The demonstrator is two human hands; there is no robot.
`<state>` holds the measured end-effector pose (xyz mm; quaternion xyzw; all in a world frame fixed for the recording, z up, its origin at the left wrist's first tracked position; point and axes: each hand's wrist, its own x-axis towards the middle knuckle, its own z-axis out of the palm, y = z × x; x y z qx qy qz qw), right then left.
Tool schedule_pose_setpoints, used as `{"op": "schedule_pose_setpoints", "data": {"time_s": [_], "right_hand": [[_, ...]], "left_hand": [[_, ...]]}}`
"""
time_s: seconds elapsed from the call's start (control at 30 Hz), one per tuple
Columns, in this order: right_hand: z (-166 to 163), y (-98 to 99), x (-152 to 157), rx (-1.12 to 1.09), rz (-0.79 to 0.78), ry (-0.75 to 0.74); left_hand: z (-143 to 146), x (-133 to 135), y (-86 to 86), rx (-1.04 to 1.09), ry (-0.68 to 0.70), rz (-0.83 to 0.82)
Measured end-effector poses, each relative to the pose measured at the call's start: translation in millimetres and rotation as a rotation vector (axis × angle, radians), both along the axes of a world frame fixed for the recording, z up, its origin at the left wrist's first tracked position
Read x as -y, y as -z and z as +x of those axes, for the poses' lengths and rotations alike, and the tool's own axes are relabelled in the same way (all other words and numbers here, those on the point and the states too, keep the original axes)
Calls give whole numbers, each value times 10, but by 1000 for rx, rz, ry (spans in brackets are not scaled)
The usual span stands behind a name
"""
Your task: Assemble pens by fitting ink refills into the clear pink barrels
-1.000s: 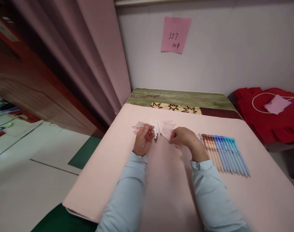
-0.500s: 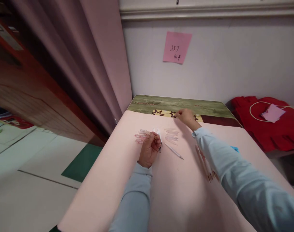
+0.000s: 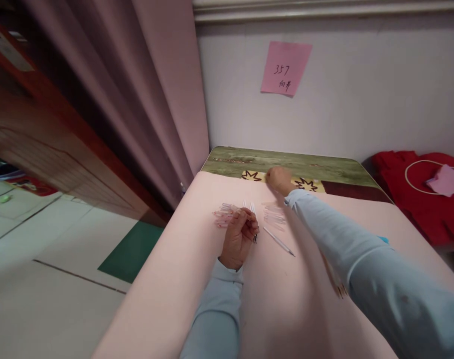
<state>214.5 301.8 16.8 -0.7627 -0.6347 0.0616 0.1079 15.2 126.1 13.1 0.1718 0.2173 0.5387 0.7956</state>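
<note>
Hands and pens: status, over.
Left hand curled by white refills, contents unclear. Right hand blurred at patterned strip. White pen lying on pink cover. Right sleeve partly hiding brown-tipped pens.

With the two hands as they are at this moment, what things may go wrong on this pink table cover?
The right sleeve stretches across the brown-tipped pens, so it might brush them out of place.

The lone white stick lies loose between the arms and could roll if nudged.

The left hand partly covers the dark-tipped white sticks, so a careless move may push them into the clear tubes beside them.
</note>
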Motion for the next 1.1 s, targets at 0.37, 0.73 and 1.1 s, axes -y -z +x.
{"op": "schedule_pose_setpoints", "data": {"time_s": [0.37, 0.73, 1.1], "right_hand": [[-108, -332, 1109, -674, 209, -3], [-595, 87, 2294, -1111, 333, 93], [-480, 75, 2096, -1256, 233, -3]], "left_hand": [[34, 5, -42, -103, -3, 42], [150, 82, 31, -282, 154, 175], [209, 47, 49, -407, 34, 164]]}}
